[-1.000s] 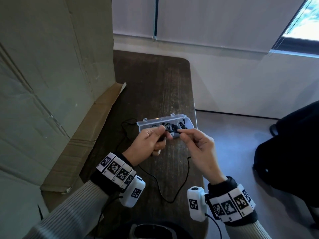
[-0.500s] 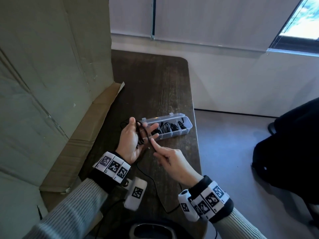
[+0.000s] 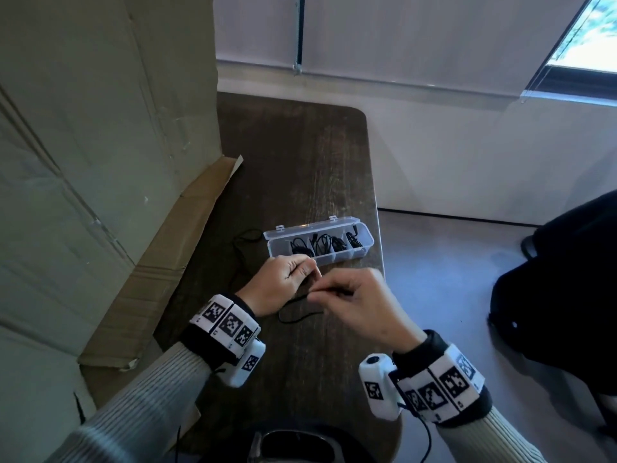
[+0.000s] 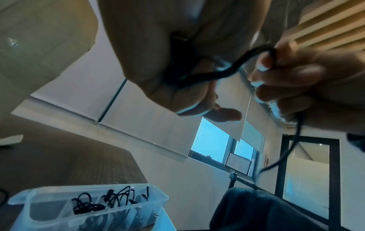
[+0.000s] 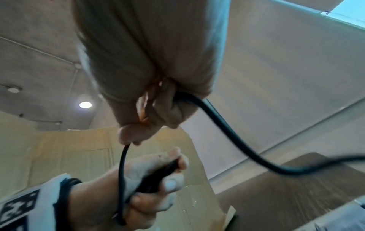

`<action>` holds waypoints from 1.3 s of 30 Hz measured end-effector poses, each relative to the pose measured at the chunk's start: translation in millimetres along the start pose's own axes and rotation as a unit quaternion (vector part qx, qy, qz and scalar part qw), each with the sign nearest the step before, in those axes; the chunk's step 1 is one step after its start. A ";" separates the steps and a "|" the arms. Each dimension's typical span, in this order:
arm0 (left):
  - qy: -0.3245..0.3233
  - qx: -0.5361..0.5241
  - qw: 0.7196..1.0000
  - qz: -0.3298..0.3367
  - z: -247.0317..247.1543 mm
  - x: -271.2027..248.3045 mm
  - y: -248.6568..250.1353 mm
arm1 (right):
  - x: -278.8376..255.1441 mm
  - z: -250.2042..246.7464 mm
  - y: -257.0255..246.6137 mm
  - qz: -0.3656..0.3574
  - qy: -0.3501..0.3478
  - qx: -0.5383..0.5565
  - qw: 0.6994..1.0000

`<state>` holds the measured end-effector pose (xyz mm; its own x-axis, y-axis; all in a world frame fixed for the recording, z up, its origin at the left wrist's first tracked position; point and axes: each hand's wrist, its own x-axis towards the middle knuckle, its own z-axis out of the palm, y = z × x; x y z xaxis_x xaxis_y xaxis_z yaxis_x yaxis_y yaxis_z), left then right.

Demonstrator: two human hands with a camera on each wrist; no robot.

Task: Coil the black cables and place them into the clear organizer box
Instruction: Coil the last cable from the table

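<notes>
Two hands over dark table (image 3: pixel 300 155), just in front of one clear box (image 3: pixel 362 250). Left hand (image 3: pixel 280 289) curled round bundled part of one black cable (image 3: pixel 297 317); right hand (image 3: pixel 354 299) pinching same cable between thumb and fingertips, close beside left. Loose tail drooping to tabletop under hands. Box open, lid back, on table near right edge; about four compartments, black coils (image 3: pixel 320 243) in at least three, exact count unclear. One more cable loop (image 3: pixel 245 240) on table left of box, partly lost against dark wood. One cardboard sheet (image 3: pixel 100 162) at left, cut off by frame.
</notes>
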<state>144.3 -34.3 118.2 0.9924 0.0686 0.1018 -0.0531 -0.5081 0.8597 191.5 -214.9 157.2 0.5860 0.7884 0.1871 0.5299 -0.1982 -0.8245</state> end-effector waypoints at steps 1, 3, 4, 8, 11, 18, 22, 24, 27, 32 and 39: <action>-0.028 -0.056 0.998 -0.020 1.4 -0.6 3.5 | 1.7 -2.2 4.8 0.010 0.040 0.035 0.999; -0.082 -0.173 0.980 -0.050 2.0 -2.6 14.0 | 4.3 -3.3 15.2 0.023 0.105 0.095 0.990; -0.098 -0.193 0.975 -0.042 1.2 -3.3 17.9 | 5.0 -3.0 19.4 0.029 0.131 0.121 0.983; -0.122 -0.128 0.984 0.022 -1.4 -3.1 22.8 | 5.2 -0.1 27.3 0.049 0.159 0.194 0.967; -0.032 -0.203 0.979 -0.006 -6.0 -3.7 21.3 | 5.4 -3.2 31.1 0.059 0.170 0.231 0.956; 0.151 -0.508 0.838 -0.130 -8.6 5.0 28.1 | 5.0 14.3 40.4 0.067 0.105 0.182 0.975; 0.190 -0.537 0.806 -0.158 -12.3 6.4 23.6 | 3.1 27.4 33.9 0.049 -0.034 0.048 0.997; 0.202 -0.575 0.775 -0.164 -12.0 6.1 19.0 | 3.7 34.7 31.3 0.028 -0.066 -0.009 0.997; 0.210 -0.625 0.735 -0.161 -15.2 6.8 15.9 | 4.8 45.8 32.7 0.009 -0.134 -0.093 0.987; 0.227 -0.416 0.869 -0.146 -20.7 7.4 6.8 | -1.9 45.0 17.5 0.003 -0.211 -0.082 0.974; 0.048 0.036 0.998 0.021 -14.5 -0.8 3.3 | -0.2 10.7 -10.3 -0.032 -0.048 -0.033 0.998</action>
<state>141.7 -23.6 128.2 0.9739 0.1267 0.1883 -0.0833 -0.5721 0.8160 179.3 -206.8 159.9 0.4890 0.8526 0.1840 0.6060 -0.1804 -0.7747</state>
